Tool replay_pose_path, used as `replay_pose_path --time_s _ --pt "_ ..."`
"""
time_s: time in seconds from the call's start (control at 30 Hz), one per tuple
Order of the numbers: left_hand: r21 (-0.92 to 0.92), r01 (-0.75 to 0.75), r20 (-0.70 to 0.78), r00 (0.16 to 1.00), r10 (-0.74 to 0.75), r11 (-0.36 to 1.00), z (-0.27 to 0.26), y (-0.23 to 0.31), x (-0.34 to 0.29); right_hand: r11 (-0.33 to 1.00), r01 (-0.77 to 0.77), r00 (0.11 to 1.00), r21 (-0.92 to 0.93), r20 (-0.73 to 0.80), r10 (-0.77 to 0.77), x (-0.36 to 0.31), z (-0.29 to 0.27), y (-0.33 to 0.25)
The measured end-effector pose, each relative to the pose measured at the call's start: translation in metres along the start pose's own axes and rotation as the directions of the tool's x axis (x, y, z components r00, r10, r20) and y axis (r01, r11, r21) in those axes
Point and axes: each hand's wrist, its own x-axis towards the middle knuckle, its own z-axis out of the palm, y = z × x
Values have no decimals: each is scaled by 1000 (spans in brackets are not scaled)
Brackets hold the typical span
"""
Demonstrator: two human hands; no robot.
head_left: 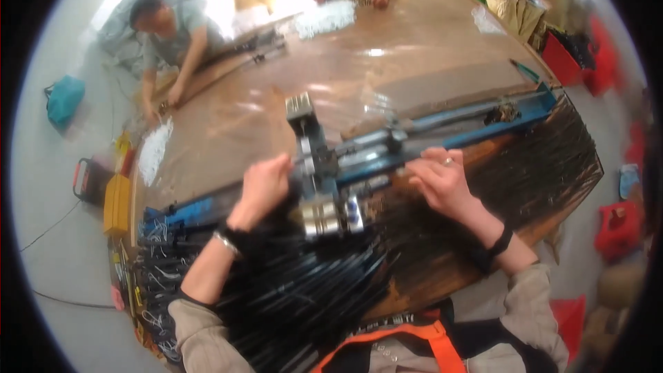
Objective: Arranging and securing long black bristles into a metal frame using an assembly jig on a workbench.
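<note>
A metal clamping fixture (314, 159) with shiny blocks is mounted across a long blue rail (497, 124) on the table. To its left is my left hand (266, 183), its fingers curled closed near the fixture's side; what they hold, if anything, is hidden. My right hand (442, 179), with a ring on one finger, is right of the fixture above the rail's near edge. Its thumb and fingers are pinched together, and blur hides any small thing between them. Just in front of the fixture, a heap of thin black rods (304, 297) fans toward my body.
A large brown table (248, 117) stretches away, with white piles (324, 19) at its far edge. Two other people work across it. At the left stands a yellow box (117, 204); bundles of dark cords (159, 262) hang nearby. A red container (618, 228) stands at the right.
</note>
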Motion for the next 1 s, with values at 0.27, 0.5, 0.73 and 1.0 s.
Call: replay_pose_path --time_s 0.27,0.5,0.73,1.0 --pt "32 4 -21 1000 -3 999 -4 1 -12 984 -34 996 178 90 19 4 17 -25" --pt "26 -108 -128 986 111 994 14 -7 -8 852 -154 980 501 187 67 -4 56 -14" --pt "225 -222 -157 953 260 949 -5 -19 9 896 -274 867 349 493 73 0 19 -6" --pt "663 -189 25 973 231 724 -59 1 -43 987 74 974 145 200 -102 -44 14 -20"
